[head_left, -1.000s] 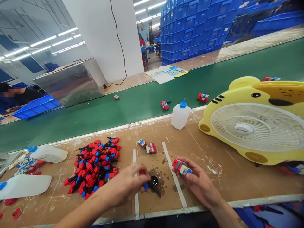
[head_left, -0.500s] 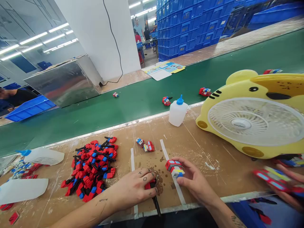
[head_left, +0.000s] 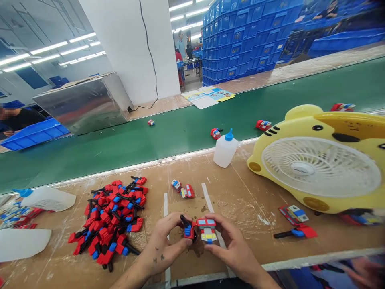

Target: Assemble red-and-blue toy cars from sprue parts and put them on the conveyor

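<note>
My left hand (head_left: pixel 168 241) is closed on a small red and blue toy arm (head_left: pixel 188 231) with a black barrel, which points up. My right hand (head_left: pixel 233 241) grips a toy robot body (head_left: pixel 207 229) in red, grey and yellow, with blue windows. The two pieces are side by side over the bench, close together; whether they touch I cannot tell. To my left lies a heap of red and blue toy arms (head_left: pixel 116 216) with black barrels. Beyond my hands are two more small toy pieces (head_left: pixel 183 189) between white tape strips.
A white bottle with a blue cap (head_left: pixel 225 150) stands by the green conveyor belt (head_left: pixel 120 144), which carries several toys. The yellow animal-shaped fan (head_left: pixel 313 160) takes up the right. Near it lie a toy body (head_left: pixel 294 214) and toy arm (head_left: pixel 297 232). Another person's hand (head_left: pixel 367 273) is blurred lower right.
My left hand has raised the toy arm and turned its barrel upward. My right hand brought the toy body left beside it. The other person's hand withdrew; a toy body and arm now lie there.
</note>
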Tool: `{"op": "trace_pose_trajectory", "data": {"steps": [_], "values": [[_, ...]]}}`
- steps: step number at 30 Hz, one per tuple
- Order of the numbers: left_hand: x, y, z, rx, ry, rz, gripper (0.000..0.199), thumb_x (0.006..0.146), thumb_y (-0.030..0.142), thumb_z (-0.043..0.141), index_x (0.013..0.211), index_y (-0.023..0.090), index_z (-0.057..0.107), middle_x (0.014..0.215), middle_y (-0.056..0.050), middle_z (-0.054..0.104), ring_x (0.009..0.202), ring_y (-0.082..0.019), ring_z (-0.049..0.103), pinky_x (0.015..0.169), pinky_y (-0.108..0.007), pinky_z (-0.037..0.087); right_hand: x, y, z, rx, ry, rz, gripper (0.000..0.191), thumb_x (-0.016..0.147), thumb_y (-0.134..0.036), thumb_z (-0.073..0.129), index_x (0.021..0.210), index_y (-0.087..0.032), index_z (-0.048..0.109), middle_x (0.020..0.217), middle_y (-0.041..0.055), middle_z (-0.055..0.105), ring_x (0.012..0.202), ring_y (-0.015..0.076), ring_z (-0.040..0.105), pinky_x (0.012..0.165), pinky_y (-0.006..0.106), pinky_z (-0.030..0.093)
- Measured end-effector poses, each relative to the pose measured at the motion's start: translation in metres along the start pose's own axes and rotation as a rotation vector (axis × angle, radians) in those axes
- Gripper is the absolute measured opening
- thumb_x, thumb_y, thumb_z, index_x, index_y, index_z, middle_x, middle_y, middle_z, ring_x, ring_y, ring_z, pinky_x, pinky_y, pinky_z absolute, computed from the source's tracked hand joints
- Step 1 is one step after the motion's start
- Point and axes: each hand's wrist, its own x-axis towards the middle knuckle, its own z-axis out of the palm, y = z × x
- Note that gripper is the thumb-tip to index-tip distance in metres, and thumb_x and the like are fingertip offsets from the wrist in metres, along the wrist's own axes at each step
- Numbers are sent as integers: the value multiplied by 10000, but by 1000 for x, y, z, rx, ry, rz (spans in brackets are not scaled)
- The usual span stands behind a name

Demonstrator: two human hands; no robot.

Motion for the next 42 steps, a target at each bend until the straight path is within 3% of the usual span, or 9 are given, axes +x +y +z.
{"op": "trace_pose_trajectory", "data": {"steps": [8, 15, 18, 22, 26, 29, 32, 36, 42], "values": [[2, -23, 4, -24, 47, 32, 317, 857, 337, 685, 1160, 249, 707, 1190, -91, 707, 1115, -268, 661, 974, -346, 537, 9, -38, 0, -402, -42, -265, 571, 765, -251, 790, 1292, -249, 570, 1248, 100, 655, 1179, 280, 599, 1020, 389, 474], [9, -11, 49, -374, 428, -94, 678, 806, 426, 726, 1406, 241, 468, 1378, -131, 566, 1277, -290, 557, 1063, -409, 480, 26, -60, 29, -595, 124, -524, 520, 853, -88, 574, 1348, -227, 491, 1208, 117, 631, 1121, 279, 576, 973, 443, 507], [29, -1, 51, -407, 555, -73, 787, 768, 381, 757, 1440, 258, 367, 1340, -129, 582, 1235, -274, 590, 1032, -398, 506, 44, -64, 43, -644, 232, -616, 510, 877, -59, 496, 1356, -232, 481, 1173, 123, 631, 1103, 287, 564, 971, 485, 501], [79, -3, 24, -183, 563, -31, 720, 759, 366, 733, 1380, 202, 407, 1203, -117, 647, 1083, -255, 659, 939, -350, 542, 77, -60, 44, -620, 253, -547, 537, 890, -104, 542, 1402, -228, 437, 1196, 130, 602, 1114, 288, 559, 970, 473, 504], [154, -22, -28, 385, 367, -152, 703, 823, 397, 662, 1394, 139, 343, 1144, -116, 661, 995, -222, 662, 895, -321, 526, 109, -49, 22, -608, 218, -418, 648, 848, -237, 675, 1435, -192, 403, 1320, 155, 538, 1227, 319, 509, 1042, 502, 449], [215, -36, -72, 676, 199, -268, 621, 875, 352, 611, 1388, 100, 368, 1129, -135, 667, 1010, -224, 655, 878, -309, 513, 141, -49, 3, -587, 246, -409, 532, 857, -336, 673, 1335, -185, 494, 1225, 142, 599, 1134, 312, 570, 970, 493, 483], [269, -53, -104, 772, 45, -316, 481, 818, 291, 709, 1228, 95, 550, 1049, -134, 688, 939, -231, 672, 810, -323, 535, 200, -62, -3, -569, 322, -398, 408, 889, -413, 623, 1215, -176, 557, 1082, 117, 661, 998, 273, 628, 827, 404, 534], [325, -82, -118, 877, -194, -336, 284, 837, 312, 719, 1047, 131, 656, 1044, -91, 687, 945, -223, 667, 843, -409, 551, 338, -74, 12, -685, 292, -274, 337, 964, -360, 494, 1191, -123, 571, 1007, 102, 702, 929, 218, 665, 783, 327, 545], [353, -119, -117, 892, -288, -270, 635, 611, 349, 830, 1162, 113, 623, 1123, -206, 661, 1054, -345, 636, 878, -432, 546, 558, -28, 42, -999, 52, -133, 224, 956, -304, 615, 1128, -162, 638, 1157, 82, 656, 1012, 229, 644, 895, 446, 531]]}}
